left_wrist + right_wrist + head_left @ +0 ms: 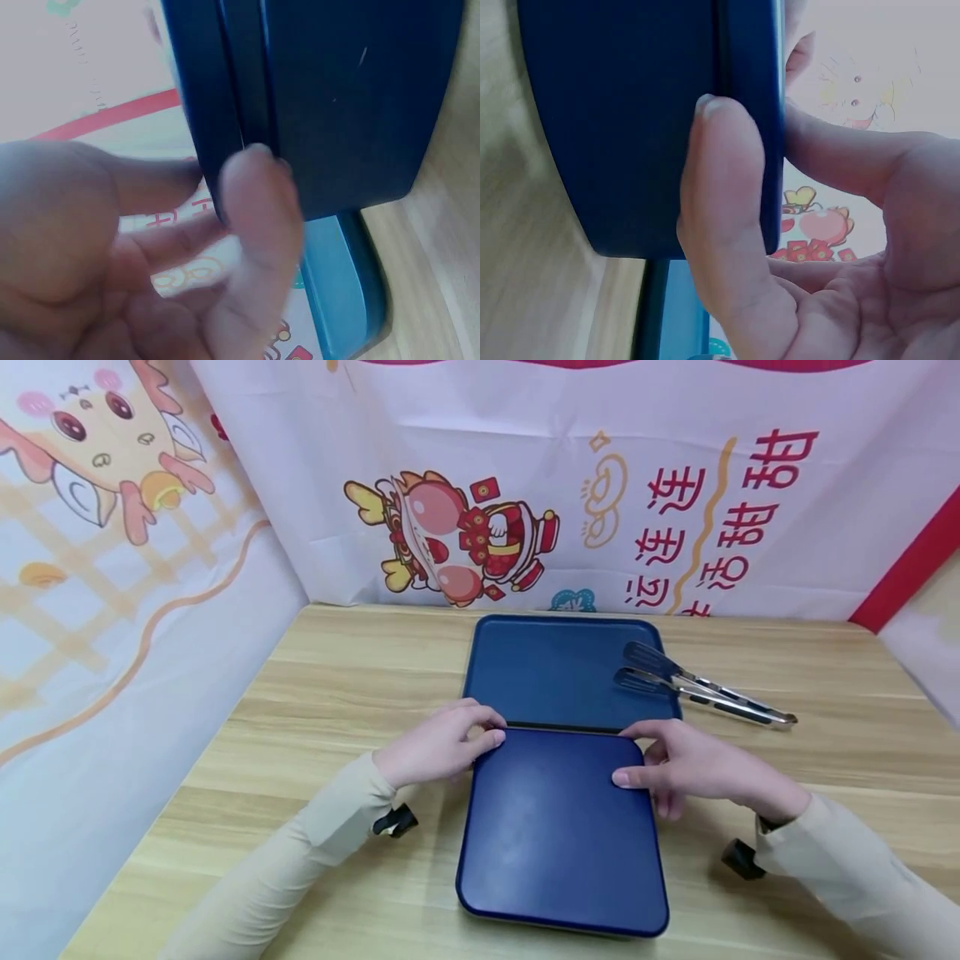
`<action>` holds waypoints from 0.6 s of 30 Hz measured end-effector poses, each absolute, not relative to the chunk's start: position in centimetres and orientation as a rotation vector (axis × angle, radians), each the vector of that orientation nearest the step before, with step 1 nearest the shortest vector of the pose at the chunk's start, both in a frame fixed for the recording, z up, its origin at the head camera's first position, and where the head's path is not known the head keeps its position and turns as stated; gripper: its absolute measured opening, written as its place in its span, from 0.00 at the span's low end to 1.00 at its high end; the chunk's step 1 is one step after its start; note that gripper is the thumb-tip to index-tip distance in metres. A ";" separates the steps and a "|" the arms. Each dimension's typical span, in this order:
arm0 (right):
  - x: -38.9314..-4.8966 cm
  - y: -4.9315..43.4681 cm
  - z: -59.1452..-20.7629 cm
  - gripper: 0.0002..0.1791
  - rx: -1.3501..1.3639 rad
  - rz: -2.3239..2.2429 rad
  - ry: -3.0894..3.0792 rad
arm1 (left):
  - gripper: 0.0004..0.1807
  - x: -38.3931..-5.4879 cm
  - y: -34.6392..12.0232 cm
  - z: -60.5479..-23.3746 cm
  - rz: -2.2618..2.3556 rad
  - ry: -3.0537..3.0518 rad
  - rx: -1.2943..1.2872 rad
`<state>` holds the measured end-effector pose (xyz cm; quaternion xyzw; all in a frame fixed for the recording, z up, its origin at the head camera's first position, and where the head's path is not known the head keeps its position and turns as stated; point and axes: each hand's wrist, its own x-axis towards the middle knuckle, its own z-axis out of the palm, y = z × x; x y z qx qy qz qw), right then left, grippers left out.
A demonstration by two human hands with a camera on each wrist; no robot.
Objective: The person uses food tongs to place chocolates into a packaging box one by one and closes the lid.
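Observation:
A dark blue rectangular lidded box (pixel 562 835) stands on the table in the head view, its flat lid on top. My left hand (pixel 444 742) grips the lid's far left corner, thumb on top. At the far right corner my right hand (pixel 693 766) holds the lid the same way, with the other fingers down the side. In the left wrist view a fingertip (pixel 259 180) lies at the seam below the lid's rim. The right wrist view likewise has a finger (pixel 724 165) against the seam of the box (pixel 630 135). What is inside the box is hidden.
Behind the box lies a shallow blue tray (pixel 555 668). Metal tongs (pixel 705 689) with black slotted ends lie across its right edge, handles on the wooden table (pixel 337 685). A printed white cloth (pixel 525 410) hangs behind, and another cloth covers the left side.

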<state>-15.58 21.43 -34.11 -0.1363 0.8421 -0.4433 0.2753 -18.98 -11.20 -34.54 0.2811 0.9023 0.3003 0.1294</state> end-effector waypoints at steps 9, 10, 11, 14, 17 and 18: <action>-15.8 21.8 -34.2 0.44 -0.296 -1.261 2.196 | 0.13 -19.1 -11.0 -34.5 1.065 2.572 0.694; -15.8 21.7 -34.2 0.44 -0.290 -1.267 2.199 | 0.11 -19.1 -11.1 -34.5 1.093 2.571 0.673; -15.7 21.7 -34.2 0.44 -0.291 -1.273 2.202 | 0.10 -19.1 -11.1 -34.6 1.121 2.570 0.653; -15.6 21.6 -34.2 0.43 -0.303 -1.297 2.201 | 0.06 -19.1 -11.3 -34.6 1.185 2.576 0.610; -15.6 21.7 -34.1 0.42 -0.324 -1.313 2.202 | 0.05 -19.1 -11.4 -34.6 1.220 2.581 0.599; -15.6 21.7 -34.0 0.42 -0.325 -1.315 2.204 | 0.04 -19.1 -11.4 -34.6 1.230 2.584 0.599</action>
